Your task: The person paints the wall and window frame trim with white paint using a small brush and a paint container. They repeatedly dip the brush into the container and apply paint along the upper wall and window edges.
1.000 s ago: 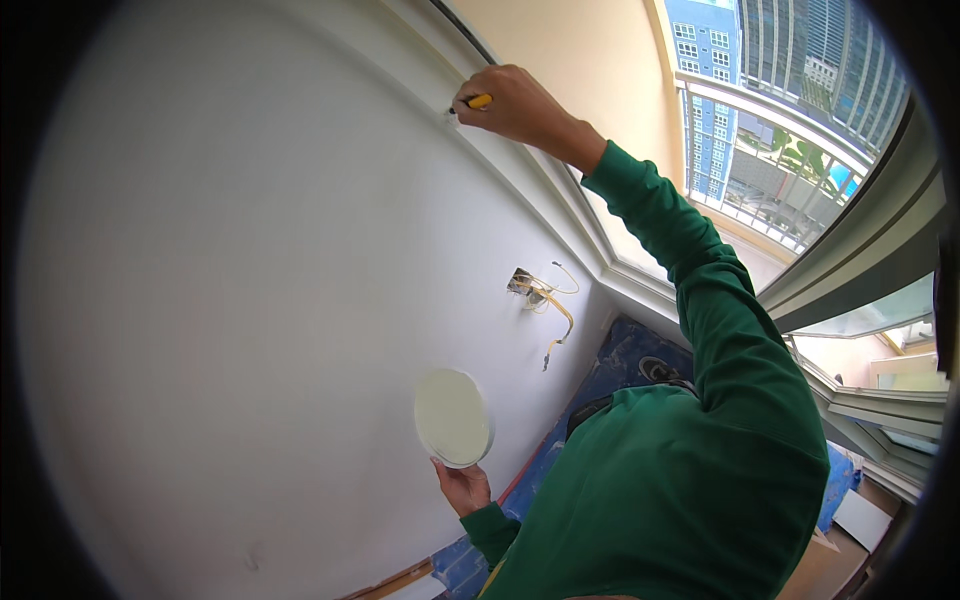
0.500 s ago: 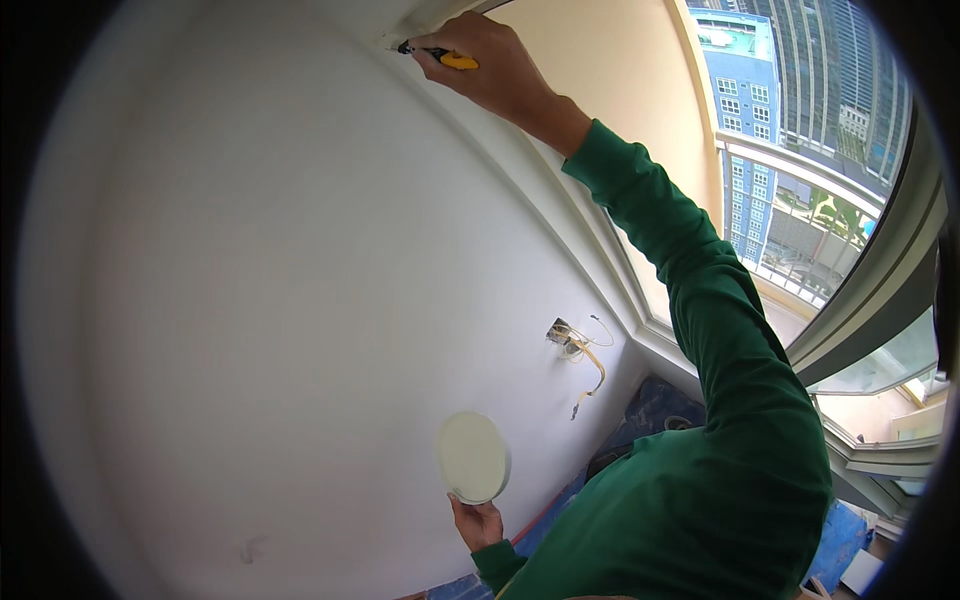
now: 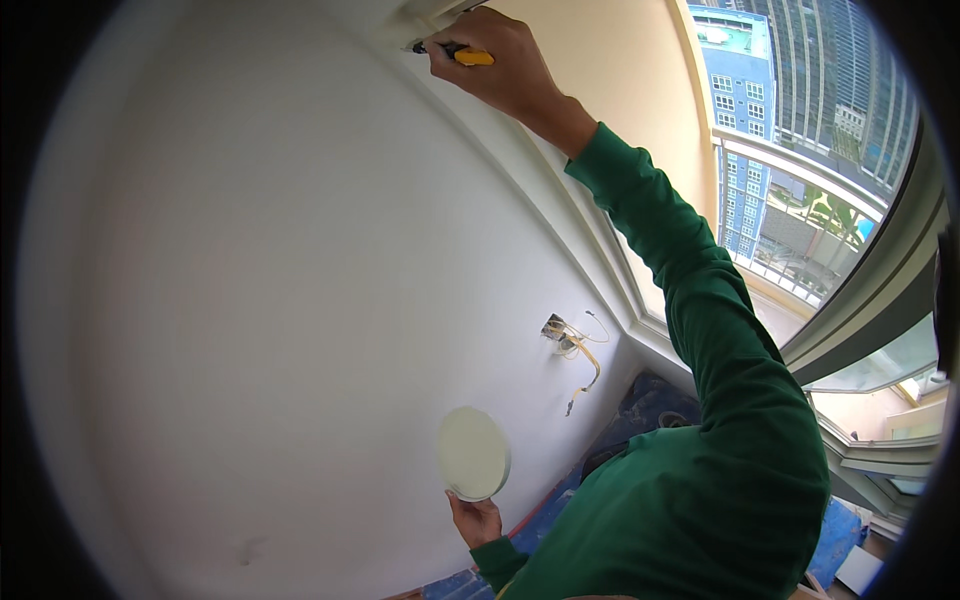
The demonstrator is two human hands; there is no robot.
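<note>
High up, beside the corner where the white wall [image 3: 280, 280] meets the window frame, my right hand [image 3: 505, 65] is closed on a small tool with a yellow-and-black handle [image 3: 474, 58]. The tool's dark end points left toward the wall corner; its exact kind is too small to tell. Low down, my left hand [image 3: 478, 521] grips the bottom edge of a round, pale cream tub or lid [image 3: 474, 453], tilted so its flat face shows. Green sleeves cover both arms.
Loose wires [image 3: 585, 365] hang from an open electrical box [image 3: 553, 326] in the wall. Blue sheeting [image 3: 650, 405] lies on the floor along its base. At right are a window, a balcony railing [image 3: 800, 175] and tall buildings outside.
My right hand and the tool have shifted slightly right along the upper corner. The left hand still holds the round piece in nearly the same place.
</note>
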